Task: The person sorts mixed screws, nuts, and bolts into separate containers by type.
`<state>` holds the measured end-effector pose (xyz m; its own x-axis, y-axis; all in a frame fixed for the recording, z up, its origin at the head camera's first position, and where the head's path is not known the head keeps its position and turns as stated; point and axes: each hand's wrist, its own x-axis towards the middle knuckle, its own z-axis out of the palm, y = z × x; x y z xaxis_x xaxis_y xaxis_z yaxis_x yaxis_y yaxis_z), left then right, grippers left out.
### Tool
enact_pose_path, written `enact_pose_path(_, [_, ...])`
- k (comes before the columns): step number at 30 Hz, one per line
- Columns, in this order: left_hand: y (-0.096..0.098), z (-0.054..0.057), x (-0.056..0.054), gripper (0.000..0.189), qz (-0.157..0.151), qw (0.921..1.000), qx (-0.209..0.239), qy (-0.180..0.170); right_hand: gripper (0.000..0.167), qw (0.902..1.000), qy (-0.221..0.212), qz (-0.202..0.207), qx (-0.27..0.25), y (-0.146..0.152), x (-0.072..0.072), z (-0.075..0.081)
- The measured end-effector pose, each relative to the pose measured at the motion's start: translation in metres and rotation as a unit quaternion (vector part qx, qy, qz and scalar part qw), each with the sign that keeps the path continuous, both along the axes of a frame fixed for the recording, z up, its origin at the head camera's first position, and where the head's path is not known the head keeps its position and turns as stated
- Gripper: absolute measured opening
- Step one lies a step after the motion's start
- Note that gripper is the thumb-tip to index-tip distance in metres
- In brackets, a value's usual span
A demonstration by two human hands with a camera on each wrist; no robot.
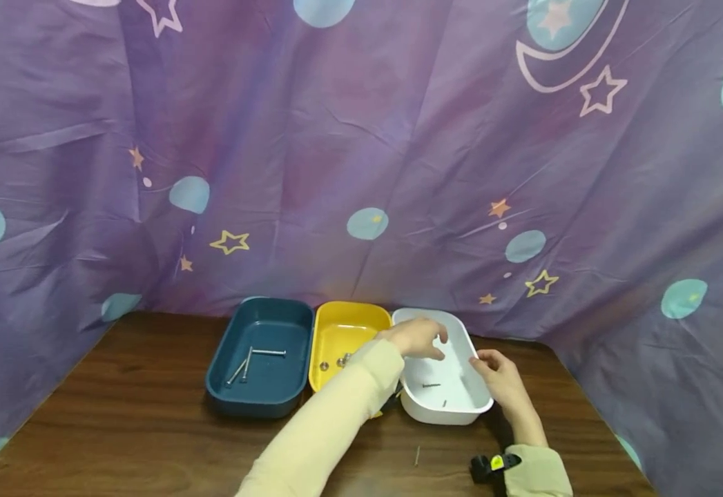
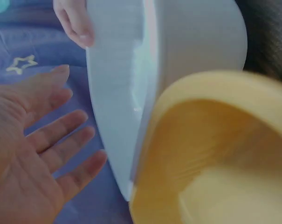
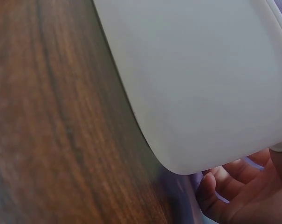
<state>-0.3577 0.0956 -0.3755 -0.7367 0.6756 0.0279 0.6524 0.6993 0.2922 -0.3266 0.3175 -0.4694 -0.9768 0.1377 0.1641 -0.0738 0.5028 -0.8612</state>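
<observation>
A white tray stands at the right of three trays, with a small screw and a shorter piece inside. Over its far part reaches my left hand, its fingers apart. The left wrist view shows that palm with nothing in it, close to the white tray's side. My right hand grips the white tray's right edge. In the right wrist view, the right hand's fingers bend against the tray's outer wall, and part of its thumb is cut off by the frame.
Left of the white tray is a yellow tray holding several metal nuts, partly behind my left sleeve. A dark blue tray with several long bolts is farther left. One thin screw lies on the wooden table. A patterned curtain hangs behind.
</observation>
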Motion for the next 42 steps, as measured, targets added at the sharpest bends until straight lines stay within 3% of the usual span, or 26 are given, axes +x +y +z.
enact_pose_path(4, [-0.006, 0.004, 0.011, 0.034, -0.039, 0.999, -0.016, 0.015, 0.031, 1.0, 0.006, 0.002, 0.006, 0.002, -0.002, 0.001])
enact_pose_path(9, [-0.012, 0.005, 0.029, 0.031, -0.059, 0.9973, -0.026, 0.037, 0.031, 1.0, 0.004, 0.008, 0.003, 0.003, -0.002, 0.0])
enact_pose_path(22, [-0.022, -0.007, 0.072, 0.026, -0.107, 0.9928, 0.037, 0.04, 0.033, 0.9998, 0.011, 0.017, 0.005, 0.002, -0.002, -0.001])
enact_pose_path(27, [-0.024, -0.018, 0.084, 0.021, -0.13, 0.9874, 0.089, 0.014, 0.035, 0.9997, 0.01, 0.019, 0.013, 0.004, -0.002, -0.002])
enact_pose_path(31, [-0.026, -0.03, 0.091, 0.021, -0.129, 0.9854, 0.11, -0.017, 0.034, 0.9997, 0.01, 0.018, 0.012, 0.005, -0.002, -0.003])
enact_pose_path(39, [-0.031, -0.061, 0.101, 0.021, -0.126, 0.9883, 0.084, -0.022, 0.033, 0.9998, 0.012, 0.013, 0.012, 0.004, -0.001, -0.003])
enact_pose_path(42, [-0.033, -0.069, 0.106, 0.019, -0.108, 0.9916, 0.061, -0.037, 0.033, 0.9998, 0.012, 0.012, 0.01, 0.003, -0.001, -0.001])
